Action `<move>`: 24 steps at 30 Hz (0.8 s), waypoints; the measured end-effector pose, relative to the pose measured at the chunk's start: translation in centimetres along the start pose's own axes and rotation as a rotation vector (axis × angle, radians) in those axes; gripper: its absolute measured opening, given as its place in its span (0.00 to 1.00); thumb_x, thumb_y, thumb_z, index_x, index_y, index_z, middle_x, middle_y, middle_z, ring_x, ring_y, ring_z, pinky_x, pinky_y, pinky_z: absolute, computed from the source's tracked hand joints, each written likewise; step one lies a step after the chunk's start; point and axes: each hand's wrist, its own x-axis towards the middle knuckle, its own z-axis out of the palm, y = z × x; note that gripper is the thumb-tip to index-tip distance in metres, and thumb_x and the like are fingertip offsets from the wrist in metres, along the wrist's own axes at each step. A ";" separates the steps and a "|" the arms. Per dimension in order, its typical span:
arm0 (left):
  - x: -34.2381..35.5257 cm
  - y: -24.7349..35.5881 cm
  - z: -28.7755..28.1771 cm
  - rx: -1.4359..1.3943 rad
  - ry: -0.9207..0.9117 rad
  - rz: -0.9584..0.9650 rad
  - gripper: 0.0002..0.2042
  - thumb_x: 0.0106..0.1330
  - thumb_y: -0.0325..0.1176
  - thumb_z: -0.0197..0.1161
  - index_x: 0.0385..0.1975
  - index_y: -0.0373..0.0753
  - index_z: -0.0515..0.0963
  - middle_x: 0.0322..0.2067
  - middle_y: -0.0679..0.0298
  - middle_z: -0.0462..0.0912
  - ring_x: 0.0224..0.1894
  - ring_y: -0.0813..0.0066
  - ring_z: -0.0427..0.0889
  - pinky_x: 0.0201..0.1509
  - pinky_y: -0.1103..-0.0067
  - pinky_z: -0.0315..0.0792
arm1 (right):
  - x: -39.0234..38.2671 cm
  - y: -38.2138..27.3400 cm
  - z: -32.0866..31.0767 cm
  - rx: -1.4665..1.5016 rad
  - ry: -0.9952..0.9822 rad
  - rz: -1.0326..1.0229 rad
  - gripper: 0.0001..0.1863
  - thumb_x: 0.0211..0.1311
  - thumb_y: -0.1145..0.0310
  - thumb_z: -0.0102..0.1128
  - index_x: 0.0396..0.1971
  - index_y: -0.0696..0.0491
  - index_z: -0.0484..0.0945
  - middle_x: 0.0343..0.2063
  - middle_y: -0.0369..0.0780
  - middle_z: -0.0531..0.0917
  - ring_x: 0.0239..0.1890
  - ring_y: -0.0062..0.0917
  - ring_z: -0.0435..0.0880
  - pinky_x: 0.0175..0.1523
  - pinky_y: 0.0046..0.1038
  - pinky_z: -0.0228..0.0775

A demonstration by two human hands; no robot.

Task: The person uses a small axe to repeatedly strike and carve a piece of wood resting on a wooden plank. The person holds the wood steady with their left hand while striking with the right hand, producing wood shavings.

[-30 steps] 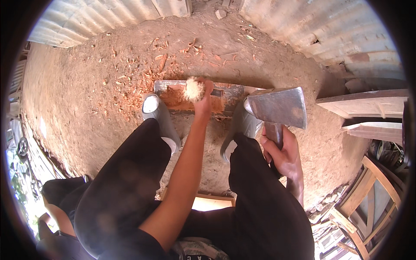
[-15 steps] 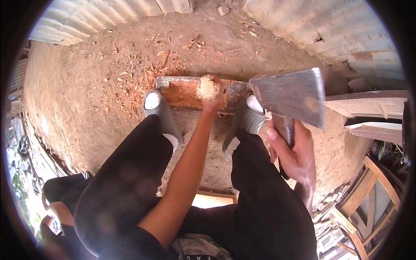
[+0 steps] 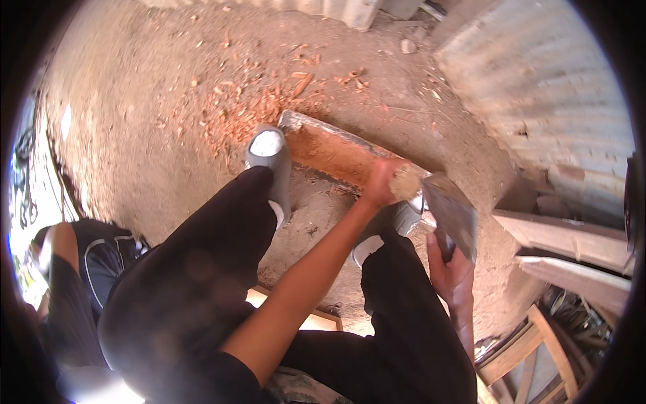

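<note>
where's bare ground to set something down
Mostly bare ground lies left of the left shoe, below the shavings, and between the hollowed wood and the right-hand corrugated sheet. Crowded: the wood's right end, near left hand, right hand and axe head.

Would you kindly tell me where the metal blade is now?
In the head view, the metal blade is right of centre, above the right hand and right of the left hand.

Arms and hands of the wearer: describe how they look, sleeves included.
The left hand wears no glove, and the left forearm is bare up to a short, dark sleeve. The right hand is gloveless too; the right forearm is bare where visible, its sleeve out of sight.
</note>
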 end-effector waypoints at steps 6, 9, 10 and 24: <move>0.6 0.4 1.8 0.490 -0.032 0.184 0.09 0.46 0.32 0.72 0.24 0.39 0.79 0.24 0.54 0.80 0.31 0.48 0.82 0.36 0.63 0.75 | 0.8 2.7 0.4 -0.106 -0.111 0.176 0.17 0.74 0.62 0.63 0.46 0.62 0.78 0.21 0.43 0.82 0.21 0.25 0.81 0.26 0.31 0.72; -0.6 -1.0 4.0 0.612 -0.022 0.240 0.10 0.42 0.33 0.67 0.19 0.41 0.71 0.21 0.57 0.77 0.32 0.50 0.80 0.40 0.62 0.70 | 0.0 1.8 -0.2 0.231 -0.087 0.442 0.11 0.75 0.65 0.59 0.43 0.59 0.76 0.18 0.37 0.77 0.15 0.20 0.74 0.20 0.26 0.65; -0.9 -1.1 4.3 0.633 -0.036 0.227 0.10 0.43 0.33 0.67 0.19 0.41 0.71 0.21 0.58 0.76 0.32 0.51 0.80 0.40 0.62 0.70 | -0.2 1.7 -0.4 0.292 -0.065 0.465 0.11 0.75 0.64 0.59 0.44 0.58 0.75 0.18 0.36 0.75 0.15 0.19 0.72 0.20 0.24 0.63; -1.4 -4.8 -1.2 -0.338 0.510 0.163 0.08 0.72 0.38 0.62 0.43 0.43 0.76 0.36 0.63 0.81 0.38 0.64 0.82 0.46 0.68 0.77 | -1.2 0.5 -0.6 0.436 -0.066 0.489 0.11 0.76 0.64 0.58 0.43 0.57 0.75 0.19 0.34 0.74 0.15 0.18 0.71 0.20 0.23 0.62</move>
